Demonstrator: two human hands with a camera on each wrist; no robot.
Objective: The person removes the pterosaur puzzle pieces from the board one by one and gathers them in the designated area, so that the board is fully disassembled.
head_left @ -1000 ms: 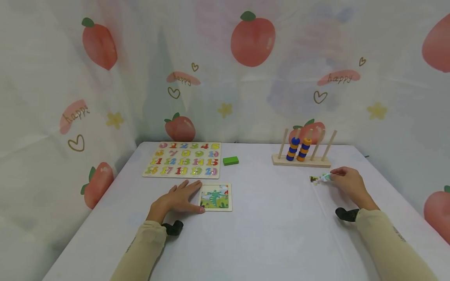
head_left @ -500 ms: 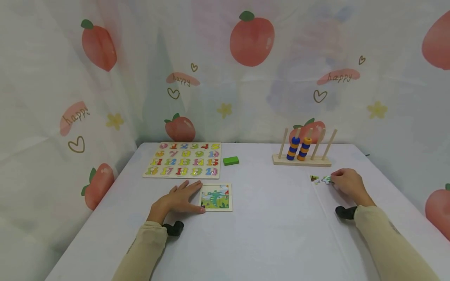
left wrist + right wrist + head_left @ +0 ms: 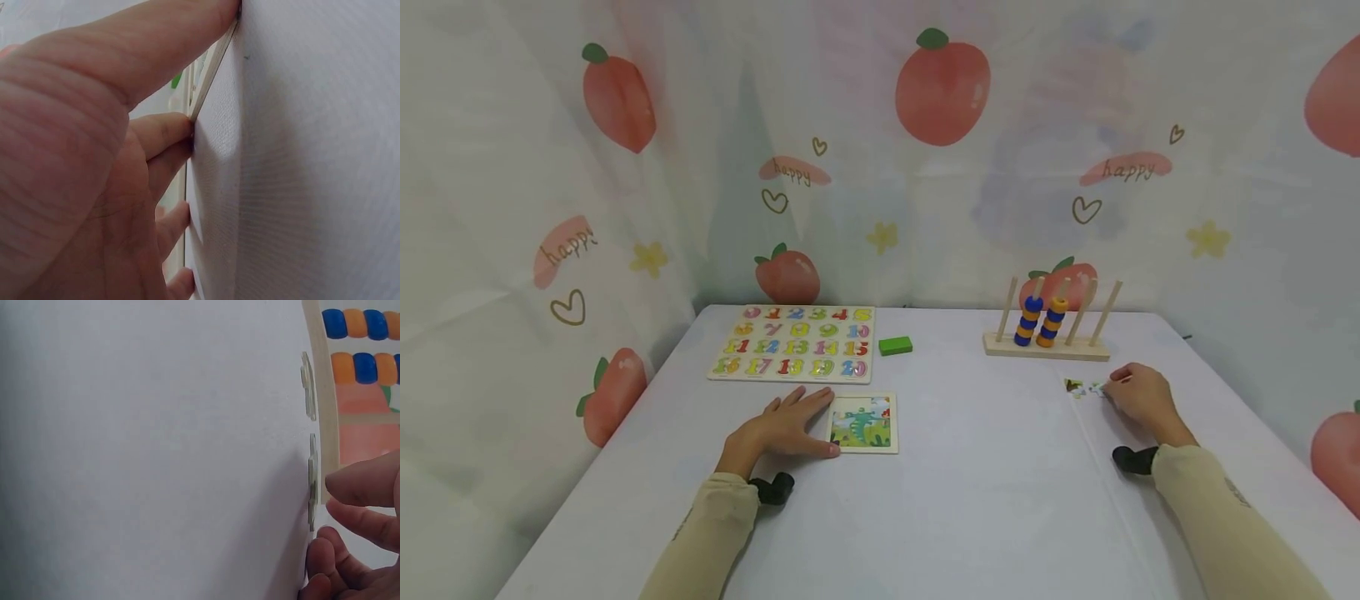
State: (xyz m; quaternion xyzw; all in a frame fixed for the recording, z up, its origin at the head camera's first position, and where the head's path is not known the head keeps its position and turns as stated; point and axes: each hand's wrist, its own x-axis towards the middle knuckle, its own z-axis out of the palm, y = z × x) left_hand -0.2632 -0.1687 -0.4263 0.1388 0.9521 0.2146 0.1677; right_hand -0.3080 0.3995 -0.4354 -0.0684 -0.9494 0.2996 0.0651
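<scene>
In the head view, my left hand lies spread at the left side of a small framed jigsaw puzzle with a green dinosaur picture. Its thumb and index finger touch the frame's left corners; a bare cream patch shows at the picture's upper left. Far to the right, my right hand is beside two loose jigsaw pieces on the table. The left piece has dark and green print; the right piece is whitish and nearest my fingertips. In the right wrist view, thumb and index finger stand slightly apart, near the closer piece.
A wooden number board lies at the back left, with a green block at its right. At the back right stands a peg rack with blue and orange beads on two pegs. A printed cloth hangs behind the table.
My right hand has lowered the whitish jigsaw piece from a tilted hold to flat on the table and let it go. My left hand has stayed at the framed puzzle.
</scene>
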